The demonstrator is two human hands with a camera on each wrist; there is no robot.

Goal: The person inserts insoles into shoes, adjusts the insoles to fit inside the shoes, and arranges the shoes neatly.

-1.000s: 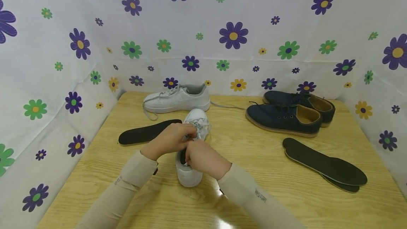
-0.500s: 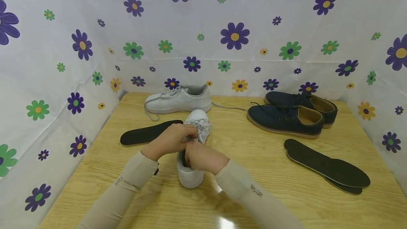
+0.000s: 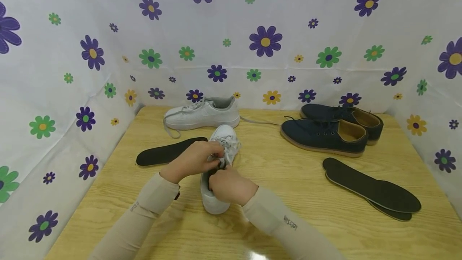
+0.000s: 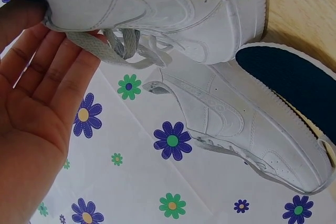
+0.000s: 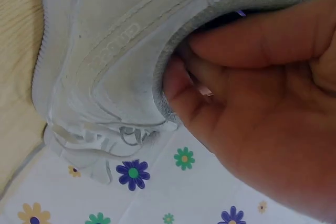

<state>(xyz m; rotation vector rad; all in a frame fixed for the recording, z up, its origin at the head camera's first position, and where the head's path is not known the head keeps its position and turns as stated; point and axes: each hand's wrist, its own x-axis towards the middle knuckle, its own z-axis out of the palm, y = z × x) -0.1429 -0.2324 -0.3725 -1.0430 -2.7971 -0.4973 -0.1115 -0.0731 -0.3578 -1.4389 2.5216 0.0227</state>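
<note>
A white sneaker (image 3: 215, 204) stands on the table with its heel toward me. At its tongue, my left hand (image 3: 196, 156) pinches the upper edge between thumb and fingers, and grey laces (image 4: 107, 48) hang beside the fingers in the left wrist view. My right hand (image 3: 232, 186) reaches into the shoe opening with curled fingers and thumb, their tips hidden behind the collar (image 5: 167, 69) in the right wrist view. Between the hands, a strip of dark insole (image 3: 213, 173) shows inside the shoe, right at the right fingers.
Another black insole (image 3: 159, 155) lies to the left. Behind it sits a second white sneaker (image 3: 205, 116), its lace trailing right. A pair of navy shoes (image 3: 306, 133) stands at the back right, with two overlapping dark insoles (image 3: 371, 187) in front. Flowered cloth (image 3: 231, 23) surrounds the table.
My right hand has sunk slightly lower at the shoe opening and drawn a little toward the heel, widening the gap between the hands. The left hand keeps its place.
</note>
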